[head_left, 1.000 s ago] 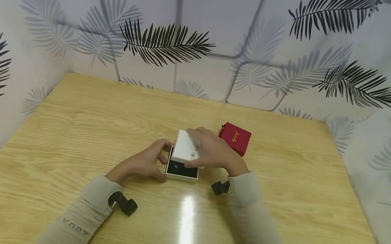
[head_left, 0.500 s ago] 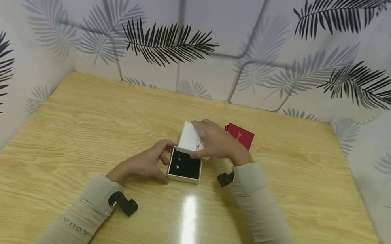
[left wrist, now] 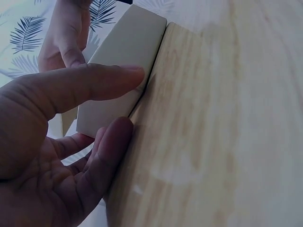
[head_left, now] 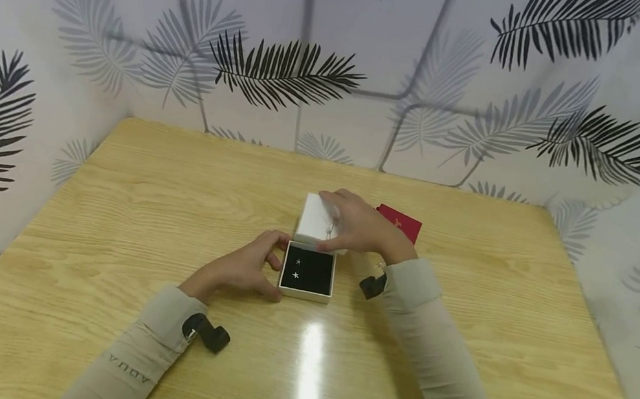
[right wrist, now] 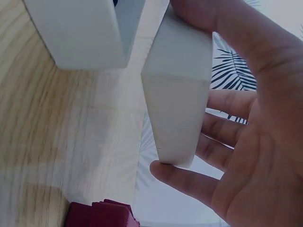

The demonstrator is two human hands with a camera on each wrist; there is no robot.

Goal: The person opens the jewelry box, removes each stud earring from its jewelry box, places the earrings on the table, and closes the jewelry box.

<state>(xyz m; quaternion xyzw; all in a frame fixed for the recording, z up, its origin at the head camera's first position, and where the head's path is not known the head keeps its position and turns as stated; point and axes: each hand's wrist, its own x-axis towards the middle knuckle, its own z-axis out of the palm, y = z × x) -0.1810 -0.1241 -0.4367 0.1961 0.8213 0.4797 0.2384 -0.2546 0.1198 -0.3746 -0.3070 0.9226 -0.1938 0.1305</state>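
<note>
A small white jewelry box base (head_left: 305, 295) lies on the wooden table, lined in black. Two silver star-shaped pieces (head_left: 296, 275) sit at the left of its lining. My left hand (head_left: 245, 268) holds the base from the left, thumb at the near corner and fingers at the far one; the left wrist view shows the thumb along the box wall (left wrist: 118, 52). The white lid (head_left: 311, 218) is in my right hand (head_left: 358, 226), just beyond the base's far edge. In the right wrist view, the lid (right wrist: 175, 104) is tilted and apart from the base (right wrist: 80, 38).
A red box or pouch (head_left: 402, 222) with gold lettering lies behind my right hand, partly hidden by it. Close to the right wrist shows a small gold-coloured thing (head_left: 379, 266). A leaf-patterned wall covering (head_left: 328, 122) rises behind the wooden table (head_left: 192, 186).
The right hand has drawn the lid away from me off the base, uncovering the black lining and both star-shaped pieces. The left hand stays at the base.
</note>
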